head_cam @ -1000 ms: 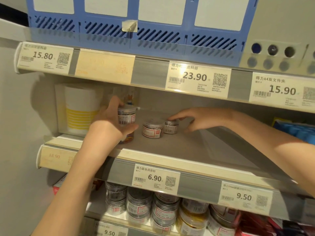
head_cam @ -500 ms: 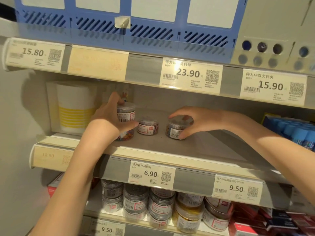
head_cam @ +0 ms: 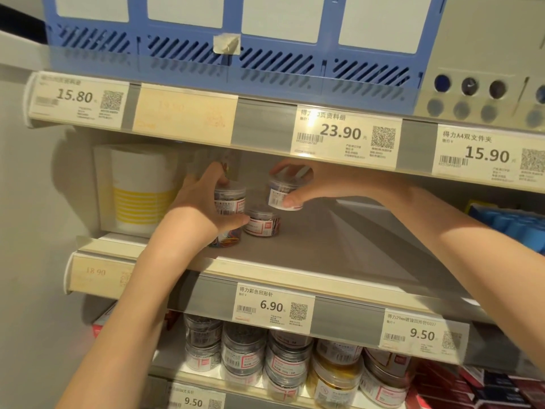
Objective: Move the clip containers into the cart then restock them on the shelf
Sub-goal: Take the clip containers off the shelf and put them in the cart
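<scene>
Three small clear clip containers are on the middle shelf (head_cam: 324, 255). My left hand (head_cam: 203, 202) grips a stack of two at the left; the upper container (head_cam: 230, 199) shows a barcode label, and the lower one (head_cam: 225, 240) holds coloured clips. A third container (head_cam: 262, 222) stands alone on the shelf just right of that stack. My right hand (head_cam: 312, 187) holds another container (head_cam: 280, 193) lifted off the shelf, tilted, above and behind the lone one, with the thumb on its lower rim.
A white pack with yellow stripes (head_cam: 138, 190) stands at the shelf's left end. Blue items (head_cam: 513, 228) lie at the right. Below, several round clip tubs (head_cam: 283, 361) fill the lower shelf. A blue file rack (head_cam: 236, 39) sits on the shelf above, with price tags along the edges.
My right hand took hold of the right container, lifted it off the shelf and carried it leftward, above the lone container. My left hand stays on the stack.
</scene>
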`<state>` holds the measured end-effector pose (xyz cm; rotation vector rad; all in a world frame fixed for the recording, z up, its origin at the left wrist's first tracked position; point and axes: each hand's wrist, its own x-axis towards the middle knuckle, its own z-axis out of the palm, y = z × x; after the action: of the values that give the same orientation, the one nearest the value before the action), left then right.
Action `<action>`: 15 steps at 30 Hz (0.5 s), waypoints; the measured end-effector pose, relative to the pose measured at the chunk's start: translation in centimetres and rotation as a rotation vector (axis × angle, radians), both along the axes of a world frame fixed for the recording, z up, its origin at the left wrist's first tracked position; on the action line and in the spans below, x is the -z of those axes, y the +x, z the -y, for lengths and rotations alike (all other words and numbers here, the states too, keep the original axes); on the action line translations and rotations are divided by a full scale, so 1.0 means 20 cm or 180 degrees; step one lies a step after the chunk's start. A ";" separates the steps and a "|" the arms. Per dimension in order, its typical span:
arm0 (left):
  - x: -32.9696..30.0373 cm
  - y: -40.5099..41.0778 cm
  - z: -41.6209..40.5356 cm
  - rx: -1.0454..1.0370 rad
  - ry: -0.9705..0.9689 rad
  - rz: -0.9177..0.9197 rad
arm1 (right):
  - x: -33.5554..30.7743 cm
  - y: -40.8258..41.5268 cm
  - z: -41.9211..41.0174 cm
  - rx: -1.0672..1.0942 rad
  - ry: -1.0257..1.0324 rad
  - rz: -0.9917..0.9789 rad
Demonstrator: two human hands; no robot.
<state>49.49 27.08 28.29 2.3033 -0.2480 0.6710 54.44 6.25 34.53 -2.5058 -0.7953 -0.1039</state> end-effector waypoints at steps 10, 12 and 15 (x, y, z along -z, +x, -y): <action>-0.08 0.02 -0.01 0.0038 0.0684 -0.0336 | 0.01 0.07 -0.14 0.0088 -0.0093 -0.0444; -0.11 0.02 -0.01 0.0058 0.0863 -0.0514 | 0.01 0.09 -0.16 0.0048 -0.0181 -0.0583; -0.15 0.02 -0.02 0.0091 0.1152 -0.0767 | -0.01 0.11 -0.18 0.0030 -0.0278 -0.0769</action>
<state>49.82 27.41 31.32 2.6920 -0.3082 0.3481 56.64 9.88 34.63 -2.5408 -0.7014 0.2310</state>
